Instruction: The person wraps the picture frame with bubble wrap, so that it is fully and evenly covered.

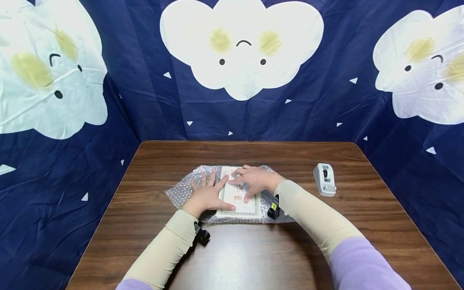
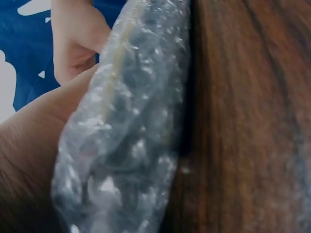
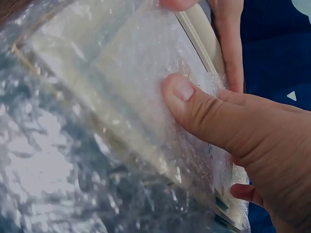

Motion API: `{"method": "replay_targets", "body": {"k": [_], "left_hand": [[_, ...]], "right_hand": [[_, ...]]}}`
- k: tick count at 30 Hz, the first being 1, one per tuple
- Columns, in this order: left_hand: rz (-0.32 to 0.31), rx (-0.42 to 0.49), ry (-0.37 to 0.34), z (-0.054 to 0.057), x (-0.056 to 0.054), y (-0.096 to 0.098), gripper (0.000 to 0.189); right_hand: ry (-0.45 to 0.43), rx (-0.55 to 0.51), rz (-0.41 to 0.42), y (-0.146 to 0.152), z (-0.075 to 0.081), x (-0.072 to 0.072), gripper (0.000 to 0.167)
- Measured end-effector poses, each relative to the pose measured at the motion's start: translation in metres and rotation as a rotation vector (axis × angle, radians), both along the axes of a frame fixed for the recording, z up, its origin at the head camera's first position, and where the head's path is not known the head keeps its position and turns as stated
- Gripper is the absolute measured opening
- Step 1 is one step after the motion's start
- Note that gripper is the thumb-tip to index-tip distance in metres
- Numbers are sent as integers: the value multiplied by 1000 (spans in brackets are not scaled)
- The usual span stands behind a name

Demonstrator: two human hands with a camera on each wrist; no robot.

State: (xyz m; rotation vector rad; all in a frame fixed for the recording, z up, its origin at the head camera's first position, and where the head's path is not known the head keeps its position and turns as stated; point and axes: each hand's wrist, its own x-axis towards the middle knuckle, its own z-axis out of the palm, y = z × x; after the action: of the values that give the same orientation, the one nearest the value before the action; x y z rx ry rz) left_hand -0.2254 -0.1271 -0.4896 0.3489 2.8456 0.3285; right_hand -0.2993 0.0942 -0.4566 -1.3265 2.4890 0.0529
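Note:
A flat rectangular picture frame (image 1: 240, 207) with a cream border and a light printed picture lies on a sheet of bubble wrap (image 1: 184, 188). My left hand (image 1: 206, 196) rests with its fingers spread across the frame's left side and the wrap there. Over the upper right part of the frame is my right hand (image 1: 255, 179), fingers apart. In the right wrist view, its thumb (image 3: 204, 107) presses on clear bubble wrap (image 3: 39, 160) that covers part of the frame. The left wrist view shows a blurred bubble wrap edge (image 2: 136, 116) beside the hand.
A white tape dispenser (image 1: 324, 179) stands on the wooden table (image 1: 159, 169), to the right of the wrap. Dark blue cloth (image 1: 145, 100) with cloud faces hangs behind and at both sides. Small black cameras (image 1: 274, 207) sit on the wrists.

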Motion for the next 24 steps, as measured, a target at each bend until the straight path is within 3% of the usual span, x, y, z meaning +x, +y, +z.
{"method": "replay_targets", "body": {"k": [8,12,17,21,24], "left_hand": [[-4,18,-18,-2,-1,1,124],[-16,22,-25,-3,-2,3,124],[-6,36,-32,-4,-1,3,124],[1,47,-36,-5,0,0,123],[-4,52,-33,-4,0,-1,122]], "right_hand": [[-21,-103,2,8,0,0,68],[-23,-285,-47,27,2,0,53],[-6,-522,-227,69,7,6,54],[15,-583,-463,107,3,19,58],[56,-601,-615,132,-10,33,60]]}}
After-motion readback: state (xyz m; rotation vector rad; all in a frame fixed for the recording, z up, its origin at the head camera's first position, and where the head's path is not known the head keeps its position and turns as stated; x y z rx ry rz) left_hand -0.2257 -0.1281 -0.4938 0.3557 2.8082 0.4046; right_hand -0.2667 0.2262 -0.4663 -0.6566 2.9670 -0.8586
